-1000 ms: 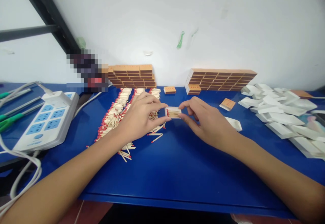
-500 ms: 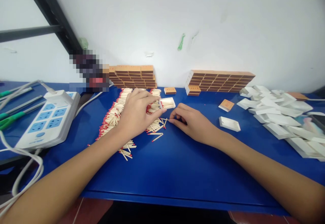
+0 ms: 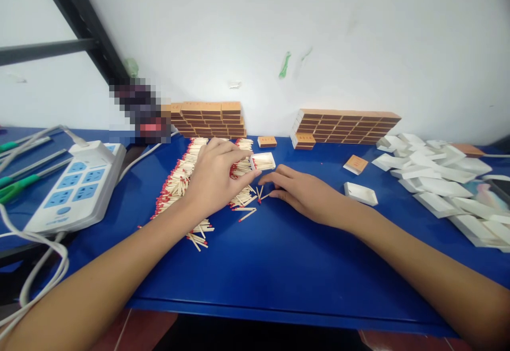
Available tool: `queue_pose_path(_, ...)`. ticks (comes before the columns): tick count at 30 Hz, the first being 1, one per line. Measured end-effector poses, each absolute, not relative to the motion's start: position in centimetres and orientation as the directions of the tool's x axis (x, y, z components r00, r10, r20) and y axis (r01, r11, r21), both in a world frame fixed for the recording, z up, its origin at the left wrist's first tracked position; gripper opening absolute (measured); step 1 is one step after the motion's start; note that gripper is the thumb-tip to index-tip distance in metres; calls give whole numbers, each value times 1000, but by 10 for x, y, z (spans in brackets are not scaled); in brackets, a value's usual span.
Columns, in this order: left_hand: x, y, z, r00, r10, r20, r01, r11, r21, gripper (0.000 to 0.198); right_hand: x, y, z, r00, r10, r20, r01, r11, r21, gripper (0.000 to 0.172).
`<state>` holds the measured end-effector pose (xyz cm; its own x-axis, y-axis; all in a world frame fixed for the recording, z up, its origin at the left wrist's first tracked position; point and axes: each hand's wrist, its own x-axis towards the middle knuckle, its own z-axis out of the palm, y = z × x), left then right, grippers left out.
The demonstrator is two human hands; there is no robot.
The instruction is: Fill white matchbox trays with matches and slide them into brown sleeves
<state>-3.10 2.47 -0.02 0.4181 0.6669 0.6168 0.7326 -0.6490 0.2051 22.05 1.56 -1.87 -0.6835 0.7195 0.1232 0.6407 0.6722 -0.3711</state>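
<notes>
My left hand (image 3: 217, 173) grips the end of a small white matchbox tray (image 3: 270, 165) between thumb and fingers. Several matches lie inside the tray. My right hand (image 3: 300, 194) is just in front of the tray, its thumb and index finger parted over a few loose red-tipped matches (image 3: 261, 194) on the blue table (image 3: 247, 266). One of these matches reaches to the thumb; whether they touch I cannot tell. Under and around my left hand spreads a large pile of matches (image 3: 175, 183), partly hidden by it.
Stacked matchboxes (image 3: 207, 120) and a second stack (image 3: 342, 126) stand along the wall. To the right lie an unfilled tray (image 3: 360, 193), an orange matchbox sleeve (image 3: 355, 164) and a heap of white trays (image 3: 442, 176). A power strip (image 3: 75, 191) with cables sits at left.
My right thumb and index finger have parted, and the index finger now reaches further left. Loose matches beneath them have shifted slightly. My left hand and the tray stay in place.
</notes>
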Motion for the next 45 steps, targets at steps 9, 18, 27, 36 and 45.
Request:
queue_pose_path(9,-31,25,1,414,684,601,737,-639,220,33,224,10,-15,-657,745,113,675,649,-353,16)
queue_pose_path(18,-31,25,-4,444,704,555,733,-641,228,35,234,6,-10,-627,766,141,676,625,-392,17)
queue_pose_path(27,-30,23,-1,444,699,561,723,-649,236,32,225,5,-12,-639,759,125,665,627,-405,12)
queue_pose_path(36,-32,27,-4,453,697,556,714,-657,242,33,231,3,-11,-651,752,105,678,638,-365,19)
queue_pose_path(45,-28,25,-5,540,638,548,644,-733,219,34,245,3,-1,-593,756,277,727,650,-221,19)
